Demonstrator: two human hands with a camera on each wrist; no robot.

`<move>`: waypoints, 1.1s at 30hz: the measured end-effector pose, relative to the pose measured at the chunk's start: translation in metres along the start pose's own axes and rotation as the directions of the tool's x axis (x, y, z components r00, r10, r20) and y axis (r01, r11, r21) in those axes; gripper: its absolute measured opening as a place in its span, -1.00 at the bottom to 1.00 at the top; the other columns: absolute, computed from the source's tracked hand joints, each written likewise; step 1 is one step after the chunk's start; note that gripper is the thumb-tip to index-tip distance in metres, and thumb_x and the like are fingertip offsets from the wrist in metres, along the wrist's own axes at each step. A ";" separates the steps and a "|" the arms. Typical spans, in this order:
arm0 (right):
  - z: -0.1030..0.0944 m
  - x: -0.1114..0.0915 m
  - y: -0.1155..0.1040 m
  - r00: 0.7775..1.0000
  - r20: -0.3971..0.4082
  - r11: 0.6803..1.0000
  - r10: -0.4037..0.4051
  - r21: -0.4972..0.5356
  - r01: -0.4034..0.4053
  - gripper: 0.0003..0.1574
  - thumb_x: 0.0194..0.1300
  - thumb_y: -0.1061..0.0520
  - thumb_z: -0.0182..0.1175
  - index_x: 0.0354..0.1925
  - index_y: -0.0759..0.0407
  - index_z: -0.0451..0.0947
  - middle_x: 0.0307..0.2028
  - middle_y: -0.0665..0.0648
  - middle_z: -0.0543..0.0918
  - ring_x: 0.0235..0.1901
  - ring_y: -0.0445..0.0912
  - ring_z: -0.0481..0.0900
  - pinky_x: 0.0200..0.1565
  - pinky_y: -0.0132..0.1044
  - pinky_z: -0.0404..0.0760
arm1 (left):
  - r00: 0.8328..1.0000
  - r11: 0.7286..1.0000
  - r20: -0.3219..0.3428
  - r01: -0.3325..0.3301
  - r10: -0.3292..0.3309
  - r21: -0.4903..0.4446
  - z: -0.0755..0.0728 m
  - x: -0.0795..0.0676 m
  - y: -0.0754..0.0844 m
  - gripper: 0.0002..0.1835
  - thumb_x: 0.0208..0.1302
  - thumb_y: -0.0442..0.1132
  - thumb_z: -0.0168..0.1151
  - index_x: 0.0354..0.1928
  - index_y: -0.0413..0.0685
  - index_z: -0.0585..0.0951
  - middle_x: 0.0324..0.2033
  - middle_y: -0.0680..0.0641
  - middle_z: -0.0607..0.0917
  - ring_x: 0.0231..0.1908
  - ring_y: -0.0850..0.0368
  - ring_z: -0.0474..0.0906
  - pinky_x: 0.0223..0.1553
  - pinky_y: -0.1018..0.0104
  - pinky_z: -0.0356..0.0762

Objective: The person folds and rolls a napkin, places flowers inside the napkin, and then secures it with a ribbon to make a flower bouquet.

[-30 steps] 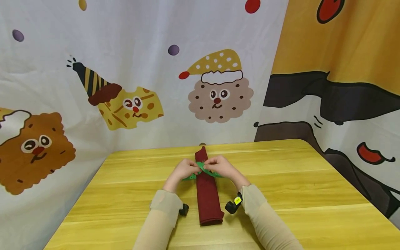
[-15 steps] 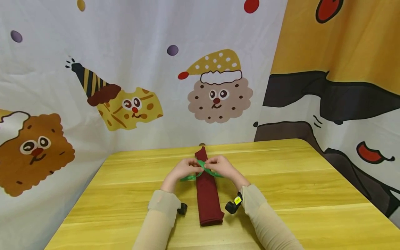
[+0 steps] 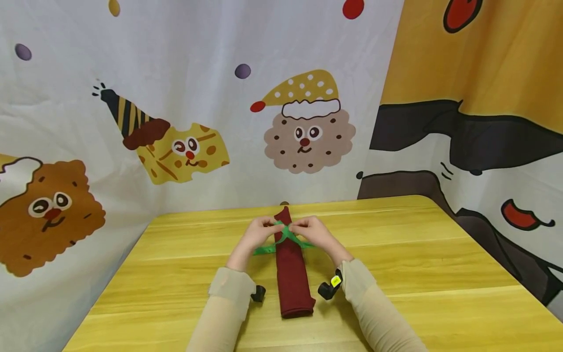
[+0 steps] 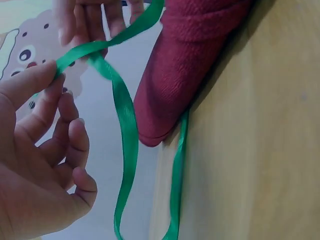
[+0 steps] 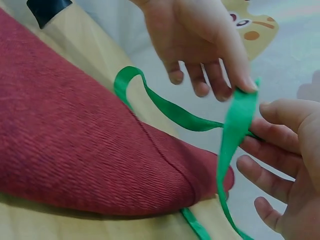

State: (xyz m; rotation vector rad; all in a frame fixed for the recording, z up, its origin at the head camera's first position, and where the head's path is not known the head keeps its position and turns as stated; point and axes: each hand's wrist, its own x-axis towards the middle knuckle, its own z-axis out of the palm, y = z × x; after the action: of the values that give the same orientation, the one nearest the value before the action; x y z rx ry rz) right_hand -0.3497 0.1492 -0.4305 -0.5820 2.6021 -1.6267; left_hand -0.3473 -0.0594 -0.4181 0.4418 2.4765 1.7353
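A dark red rolled towel (image 3: 293,283) lies lengthwise on the wooden table, its far end pointing at the curtain. Green ribbon (image 3: 264,250) passes around it near that far end, and its two strands cross above the roll. My left hand (image 3: 258,233) pinches one strand between thumb and forefinger, plain in the left wrist view, where the other fingers of this hand (image 4: 45,160) are loosely curled. Opposite, my right hand (image 3: 315,233) holds the other strand at its thumb and forefinger; the right wrist view shows the ribbon (image 5: 187,120) running to those fingers.
The wooden table (image 3: 396,274) extends to both sides of the roll. Behind its far edge hangs a curtain (image 3: 198,88) printed with cartoon food figures. A black wrist camera (image 3: 327,291) sits beside the right cuff, another (image 3: 258,294) beside the left.
Both hands have risen slightly and the fingertips have drawn a little apart. The ribbon crossing between them shows more clearly now. The towel has stayed in place.
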 end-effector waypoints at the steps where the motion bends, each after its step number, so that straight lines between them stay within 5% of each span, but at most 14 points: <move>1: -0.002 0.000 0.000 1.000 -0.016 1.000 0.002 0.007 -0.002 -0.69 0.37 0.01 0.20 -0.15 0.20 0.73 -0.21 0.17 0.70 -0.34 -0.04 0.51 -0.23 -0.14 0.51 | 1.000 1.000 -0.014 0.006 -0.007 -0.008 -0.001 0.000 0.000 -0.78 0.29 -0.13 0.31 -0.39 -0.13 0.61 -0.49 -0.11 0.49 -0.52 0.10 0.23 -0.42 0.25 0.25; 7: -0.017 -0.002 -0.005 0.996 -0.090 0.999 0.016 0.036 -0.012 -0.63 0.38 0.08 0.18 -0.08 0.38 0.67 -0.08 0.26 0.68 -0.14 0.20 0.62 0.01 0.05 0.51 | 0.997 0.999 -0.076 0.024 -0.026 -0.022 -0.012 -0.001 0.001 -0.77 0.29 -0.14 0.30 -0.33 -0.19 0.61 -0.50 0.01 0.47 -0.51 0.12 0.24 -0.40 0.24 0.25; 20: -0.046 -0.003 0.005 0.978 -0.193 0.995 0.083 0.070 -0.070 -0.61 0.37 0.00 0.18 -0.10 0.29 0.70 -0.07 0.21 0.69 -0.14 0.14 0.62 0.13 0.08 0.35 | 0.980 0.992 -0.183 0.056 -0.077 -0.115 -0.043 -0.006 -0.004 -0.78 0.28 -0.16 0.30 -0.36 -0.17 0.55 -0.20 -0.09 0.56 -0.09 -0.05 0.39 0.07 -0.06 0.30; 33: -0.067 -0.008 0.012 0.964 -0.236 0.991 0.121 0.090 -0.103 -0.60 0.40 -0.02 0.12 -0.06 0.25 0.69 -0.04 0.18 0.68 -0.17 0.03 0.60 0.17 0.11 0.28 | 0.962 0.979 -0.219 0.132 -0.164 -0.153 -0.075 -0.015 -0.011 -0.67 0.30 -0.01 0.27 -0.44 -0.05 0.44 -0.25 -0.05 0.44 -0.13 -0.07 0.28 0.03 -0.12 0.19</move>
State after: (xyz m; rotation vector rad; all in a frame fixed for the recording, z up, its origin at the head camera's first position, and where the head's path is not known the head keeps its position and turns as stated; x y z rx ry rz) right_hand -0.3598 0.2148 -0.4116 -0.2411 2.6599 -1.8558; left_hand -0.3526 -0.1350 -0.4032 0.0426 2.4391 1.9770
